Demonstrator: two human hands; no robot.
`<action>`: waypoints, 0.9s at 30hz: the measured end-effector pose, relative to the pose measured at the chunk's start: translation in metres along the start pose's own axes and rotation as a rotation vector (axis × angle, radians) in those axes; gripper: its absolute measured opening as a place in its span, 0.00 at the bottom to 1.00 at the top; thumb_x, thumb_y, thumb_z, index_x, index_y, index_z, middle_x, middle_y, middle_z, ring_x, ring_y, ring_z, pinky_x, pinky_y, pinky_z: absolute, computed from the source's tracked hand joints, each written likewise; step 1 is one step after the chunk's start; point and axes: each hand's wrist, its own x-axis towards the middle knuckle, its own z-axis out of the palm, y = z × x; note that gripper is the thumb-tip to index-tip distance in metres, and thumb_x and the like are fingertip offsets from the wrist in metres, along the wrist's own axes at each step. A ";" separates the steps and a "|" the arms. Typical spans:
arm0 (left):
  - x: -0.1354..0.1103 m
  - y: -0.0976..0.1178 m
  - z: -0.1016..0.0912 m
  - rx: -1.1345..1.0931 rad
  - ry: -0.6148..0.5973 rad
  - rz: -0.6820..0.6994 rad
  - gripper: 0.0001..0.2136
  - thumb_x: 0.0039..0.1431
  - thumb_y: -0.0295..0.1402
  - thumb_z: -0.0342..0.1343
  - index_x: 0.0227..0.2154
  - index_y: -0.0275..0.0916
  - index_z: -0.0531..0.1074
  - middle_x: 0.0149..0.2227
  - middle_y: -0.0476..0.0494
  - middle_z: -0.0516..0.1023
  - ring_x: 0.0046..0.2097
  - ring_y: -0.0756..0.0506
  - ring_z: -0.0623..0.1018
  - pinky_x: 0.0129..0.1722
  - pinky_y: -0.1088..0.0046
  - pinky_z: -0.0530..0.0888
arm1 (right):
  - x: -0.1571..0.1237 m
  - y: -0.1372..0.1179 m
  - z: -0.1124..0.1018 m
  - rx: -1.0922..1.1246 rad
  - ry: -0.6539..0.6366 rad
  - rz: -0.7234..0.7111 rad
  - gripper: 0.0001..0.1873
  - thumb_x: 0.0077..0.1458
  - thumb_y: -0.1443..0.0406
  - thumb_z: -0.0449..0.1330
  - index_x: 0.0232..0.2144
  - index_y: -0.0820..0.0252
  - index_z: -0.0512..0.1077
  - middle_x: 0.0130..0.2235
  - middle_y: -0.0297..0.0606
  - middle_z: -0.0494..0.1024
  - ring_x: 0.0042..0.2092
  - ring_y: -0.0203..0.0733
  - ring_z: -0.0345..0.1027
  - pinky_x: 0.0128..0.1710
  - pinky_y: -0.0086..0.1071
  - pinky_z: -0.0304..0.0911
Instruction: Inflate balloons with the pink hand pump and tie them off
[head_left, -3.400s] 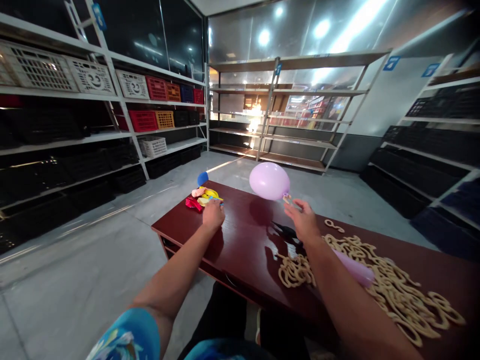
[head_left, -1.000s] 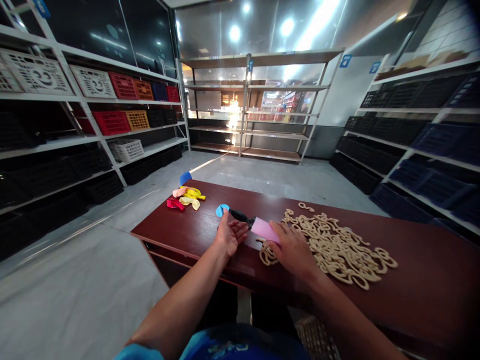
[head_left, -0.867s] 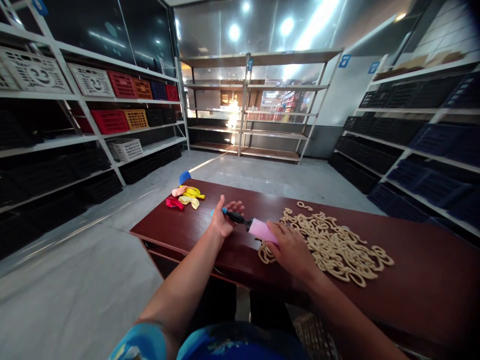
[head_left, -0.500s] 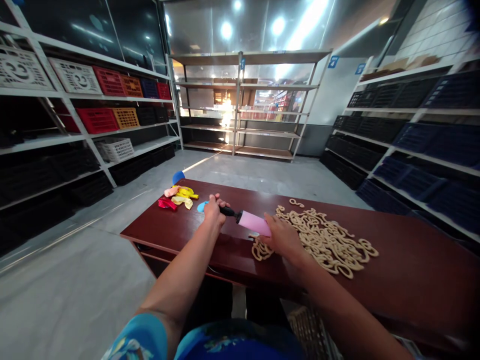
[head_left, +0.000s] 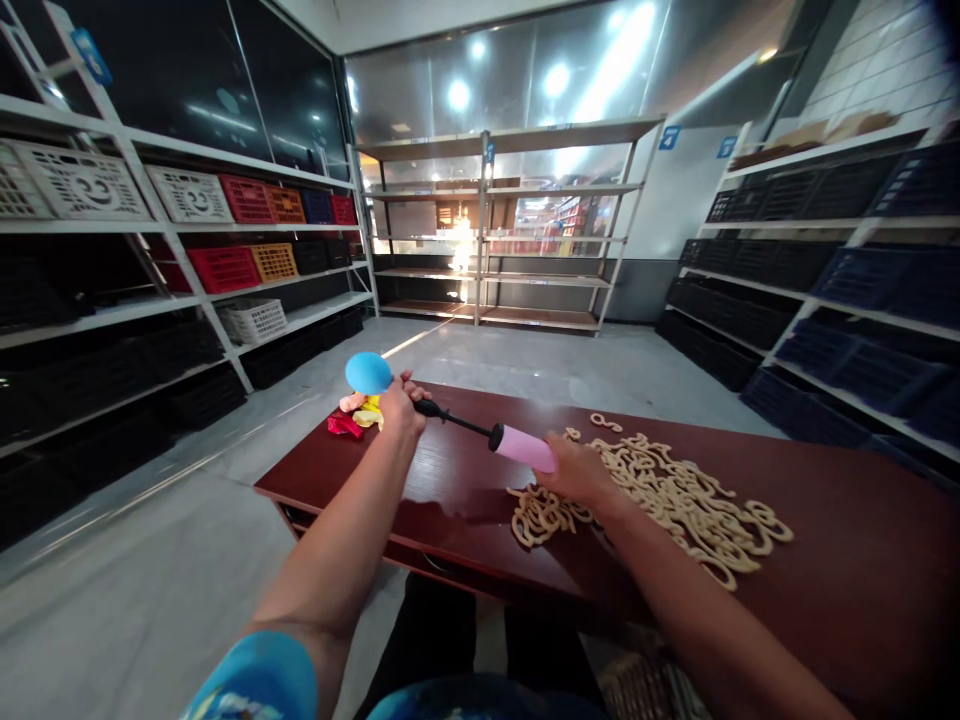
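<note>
A balloon pump with a pink barrel and a black rod drawn partway out is held slantwise above the table. My left hand is closed around its black end, where a light blue balloon, partly inflated, sticks out past my fingers. The balloon's neck is hidden in that hand. My right hand grips the far end of the pink barrel. Below and behind my left hand lie limp balloons: a red one, a yellow one and a pink one.
A heap of beige, curled ring-like pieces spreads over the right half of the dark red table. Shelves with crates line the left, and more shelves with dark crates the right. A tall rack stands across the floor.
My hands have moved apart, and the pump's rod now shows between them. The blue balloon has swollen and risen with my left hand. The view has tilted up slightly.
</note>
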 end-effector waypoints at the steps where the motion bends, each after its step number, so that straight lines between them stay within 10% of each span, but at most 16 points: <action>1: -0.007 -0.010 -0.001 -0.002 -0.008 0.000 0.07 0.58 0.30 0.45 0.27 0.35 0.64 0.14 0.59 0.48 0.14 0.57 0.54 0.19 0.77 0.61 | 0.002 -0.006 0.003 0.016 0.014 -0.018 0.16 0.46 0.56 0.56 0.37 0.58 0.63 0.35 0.39 0.74 0.35 0.42 0.68 0.30 0.30 0.51; 7: -0.028 -0.047 0.000 0.051 -0.042 -0.032 0.05 0.56 0.31 0.48 0.28 0.36 0.64 0.14 0.60 0.49 0.14 0.56 0.55 0.20 0.75 0.63 | 0.001 -0.021 0.015 0.103 0.058 -0.039 0.19 0.45 0.54 0.58 0.38 0.58 0.62 0.35 0.40 0.74 0.36 0.42 0.68 0.31 0.29 0.52; 15: 0.027 0.017 0.015 0.059 0.054 0.050 0.02 0.55 0.28 0.48 0.27 0.37 0.62 0.15 0.60 0.49 0.13 0.57 0.55 0.20 0.76 0.63 | 0.006 0.016 0.015 0.057 0.090 0.039 0.14 0.46 0.58 0.56 0.36 0.57 0.63 0.34 0.37 0.74 0.36 0.42 0.69 0.29 0.29 0.51; 23: -0.019 -0.064 0.001 0.051 -0.021 -0.074 0.05 0.56 0.30 0.47 0.26 0.37 0.62 0.14 0.59 0.49 0.14 0.57 0.55 0.19 0.76 0.62 | -0.002 -0.001 0.025 0.068 0.136 -0.060 0.12 0.47 0.58 0.56 0.33 0.58 0.64 0.33 0.38 0.74 0.35 0.42 0.68 0.32 0.30 0.52; 27: -0.009 -0.039 0.011 0.086 -0.044 -0.073 0.04 0.56 0.27 0.46 0.27 0.37 0.62 0.14 0.59 0.49 0.14 0.56 0.55 0.20 0.75 0.63 | -0.001 0.002 0.022 0.091 0.153 -0.041 0.15 0.47 0.57 0.56 0.36 0.58 0.65 0.34 0.38 0.74 0.36 0.42 0.68 0.33 0.30 0.53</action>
